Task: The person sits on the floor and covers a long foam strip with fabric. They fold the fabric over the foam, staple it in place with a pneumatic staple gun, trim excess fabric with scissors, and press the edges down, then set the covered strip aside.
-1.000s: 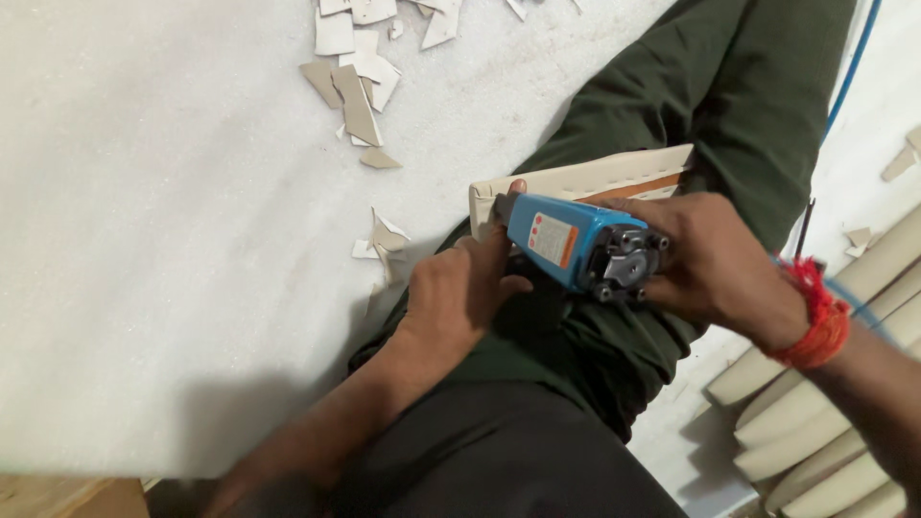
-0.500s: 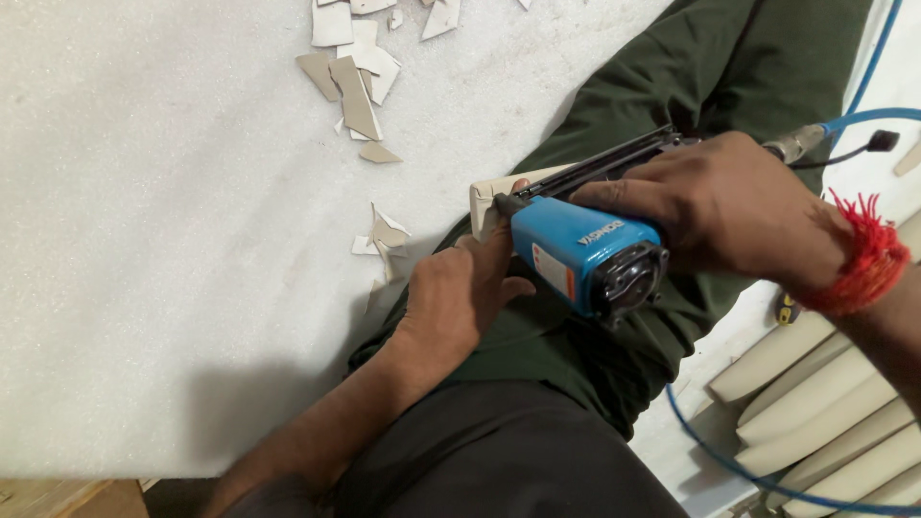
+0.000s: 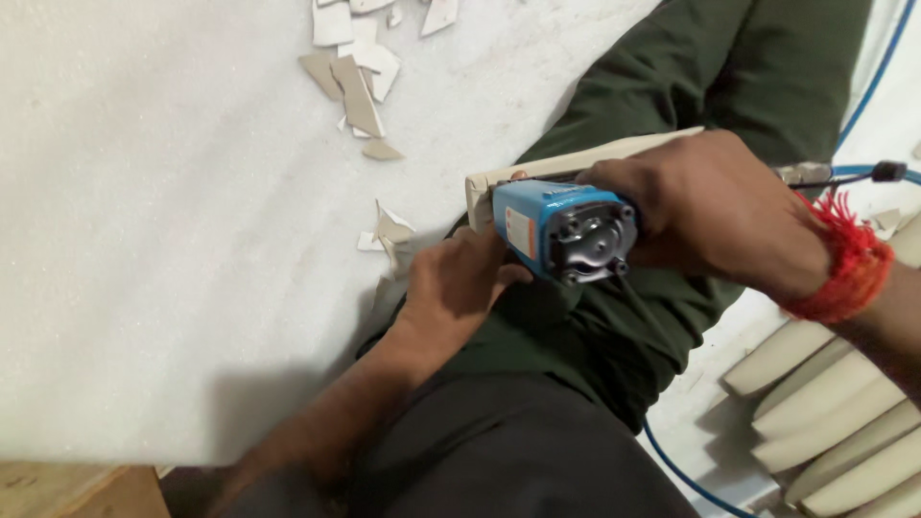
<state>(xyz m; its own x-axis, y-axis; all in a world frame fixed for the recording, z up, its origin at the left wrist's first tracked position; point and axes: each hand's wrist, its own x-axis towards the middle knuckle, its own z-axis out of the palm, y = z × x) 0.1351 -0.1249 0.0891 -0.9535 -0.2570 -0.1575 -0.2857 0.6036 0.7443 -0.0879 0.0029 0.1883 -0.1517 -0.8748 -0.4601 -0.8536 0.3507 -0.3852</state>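
Observation:
My right hand [image 3: 710, 216], with a red thread band at the wrist, grips a blue air-driven stapler [image 3: 561, 230] whose metal rear end faces the camera. The tool is held against a pale wooden strip [image 3: 585, 163] that lies across my green-trousered thigh [image 3: 672, 96]. My left hand [image 3: 456, 288] rests on the thigh just below the strip's left end, its fingers curled against the strip and the tool's nose. The stapler's tip is hidden behind its own body.
A large white sheet [image 3: 173, 221] fills the left side, with several broken pale chips [image 3: 355, 67] at its top and a few [image 3: 389, 235] near my left hand. A blue air hose [image 3: 863, 86] runs at right. Curved pale wooden pieces [image 3: 835, 422] are stacked at lower right.
My right hand has swung the stapler round, so its rear now faces the camera and it sits closer to the strip's left end. My left hand has stayed put.

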